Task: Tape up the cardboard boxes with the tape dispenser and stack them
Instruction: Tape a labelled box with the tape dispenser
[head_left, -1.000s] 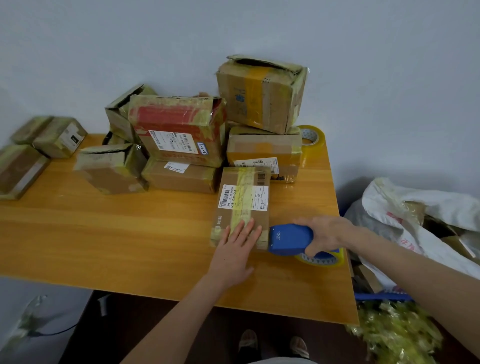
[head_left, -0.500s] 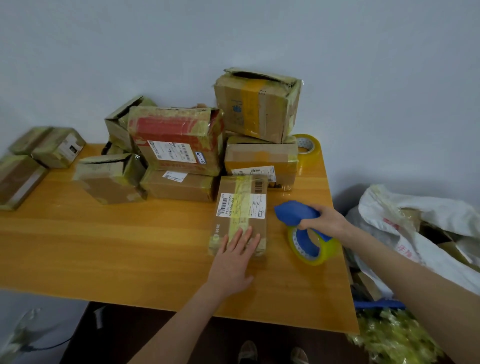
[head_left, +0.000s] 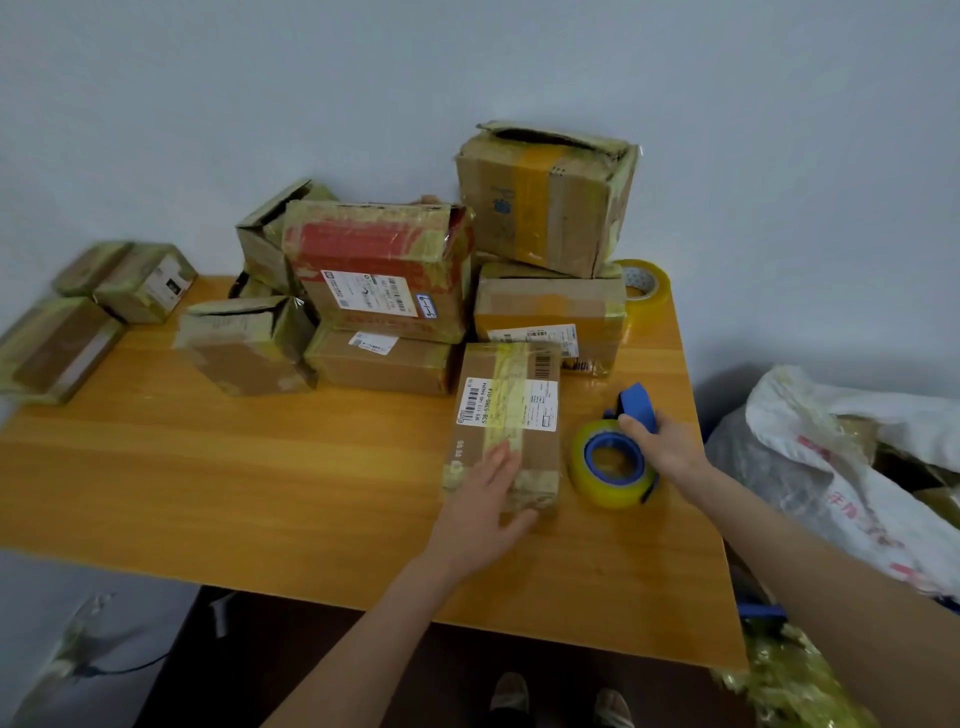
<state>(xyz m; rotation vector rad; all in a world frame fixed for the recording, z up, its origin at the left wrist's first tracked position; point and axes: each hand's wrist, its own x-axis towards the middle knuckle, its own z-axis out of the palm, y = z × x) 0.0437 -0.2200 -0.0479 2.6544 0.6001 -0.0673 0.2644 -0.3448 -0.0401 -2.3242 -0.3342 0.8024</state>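
Lying lengthwise toward the right end of the counter, the flat cardboard box carries a strip of yellowish tape down the middle of its top, straight over the white shipping label. The left hand rests flat on the near end of it with its fingers straight, pressing rather than gripping.

Just beside the box on its right is the tape dispenser. The right hand is wrapped round its blue handle, and the roll is down at counter level (whether it actually touches the wood, I cannot tell).

The box looks light and fairly stiff, though its corners are worn and the glossy tape will likely be slippery under the fingers. The safer hold is probably on the two long side walls, where bare card shows, not on the taped top.

Behind it, against the wall, stands the stack of boxes, much-taped and uneven. One tilted box sits highest with its top flap gaping, so anything set up there could slide. A spare roll of tape sits at the far right corner, and a white sack slumps beyond the counter's edge.
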